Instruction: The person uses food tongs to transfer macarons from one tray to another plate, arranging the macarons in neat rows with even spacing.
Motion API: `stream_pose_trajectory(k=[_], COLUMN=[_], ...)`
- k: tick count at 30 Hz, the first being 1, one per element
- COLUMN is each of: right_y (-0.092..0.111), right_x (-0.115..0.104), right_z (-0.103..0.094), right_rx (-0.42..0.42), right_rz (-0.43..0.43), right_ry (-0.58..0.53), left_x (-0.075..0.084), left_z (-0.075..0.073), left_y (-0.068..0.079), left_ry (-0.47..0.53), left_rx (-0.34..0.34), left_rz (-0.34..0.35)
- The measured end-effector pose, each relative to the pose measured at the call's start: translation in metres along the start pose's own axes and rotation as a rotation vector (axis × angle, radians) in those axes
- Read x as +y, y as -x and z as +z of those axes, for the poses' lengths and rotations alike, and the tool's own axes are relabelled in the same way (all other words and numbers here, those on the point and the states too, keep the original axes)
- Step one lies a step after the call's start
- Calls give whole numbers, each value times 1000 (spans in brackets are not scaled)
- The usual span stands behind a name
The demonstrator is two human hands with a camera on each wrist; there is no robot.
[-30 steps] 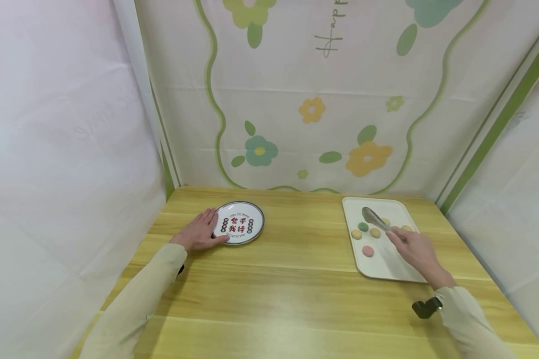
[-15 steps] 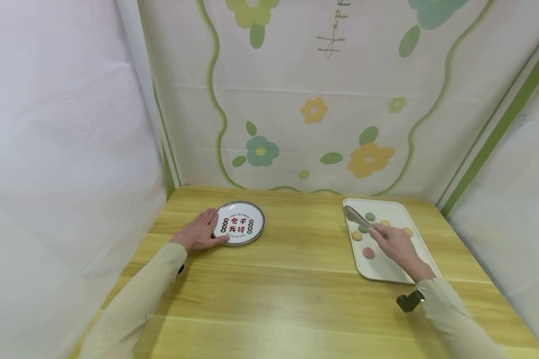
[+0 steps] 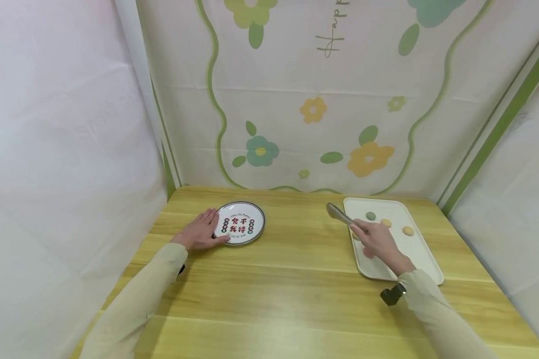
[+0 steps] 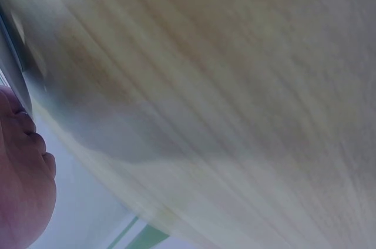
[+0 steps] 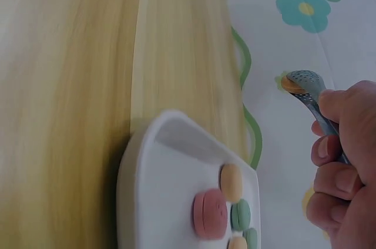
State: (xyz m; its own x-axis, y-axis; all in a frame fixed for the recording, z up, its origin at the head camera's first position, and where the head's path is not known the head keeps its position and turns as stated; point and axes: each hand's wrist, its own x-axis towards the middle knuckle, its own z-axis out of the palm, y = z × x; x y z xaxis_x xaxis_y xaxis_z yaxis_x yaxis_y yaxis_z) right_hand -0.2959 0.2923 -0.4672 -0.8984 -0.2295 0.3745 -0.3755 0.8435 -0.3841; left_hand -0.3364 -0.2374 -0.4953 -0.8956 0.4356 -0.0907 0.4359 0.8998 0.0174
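Note:
My left hand (image 3: 199,232) rests with extended fingers on the left rim of a round white plate (image 3: 258,222) that has a dark edge and red lettering. In the left wrist view, part of that hand (image 4: 26,172) shows beside the plate's underside. My right hand (image 3: 379,243) grips metal tongs (image 3: 339,213) with perforated ends, which reach out past the left edge of a white tray (image 3: 417,259). The right wrist view shows an orange-yellow macaron (image 5: 292,84) pinched between the tong ends. On the tray lie a pink macaron (image 5: 210,214), green ones and yellow ones, some partly hidden by the hand.
Both plate and tray stand toward the back of a wooden table (image 3: 278,299). Bare wood lies between them. A floral cloth (image 3: 312,75) hangs behind the table, and white cloth walls (image 3: 72,174) rise at both sides.
My right hand has moved left with the tongs, from over the tray to beyond its left edge. The left hand has stayed on the plate.

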Motion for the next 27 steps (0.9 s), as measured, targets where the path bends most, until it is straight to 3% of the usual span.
stream_pose_trajectory(k=[12,27], right_y=[-16,-45], right_x=[-22,-56], right_z=[22,47], right_rx=[2,-60], right_rz=[-76,-78], right_ry=[-46,-164], left_x=[0,-2], left_z=[-3,2], left_y=[0,-2], left_ry=[4,-1], left_rx=[-5,-12], left_rz=[-6,-14])
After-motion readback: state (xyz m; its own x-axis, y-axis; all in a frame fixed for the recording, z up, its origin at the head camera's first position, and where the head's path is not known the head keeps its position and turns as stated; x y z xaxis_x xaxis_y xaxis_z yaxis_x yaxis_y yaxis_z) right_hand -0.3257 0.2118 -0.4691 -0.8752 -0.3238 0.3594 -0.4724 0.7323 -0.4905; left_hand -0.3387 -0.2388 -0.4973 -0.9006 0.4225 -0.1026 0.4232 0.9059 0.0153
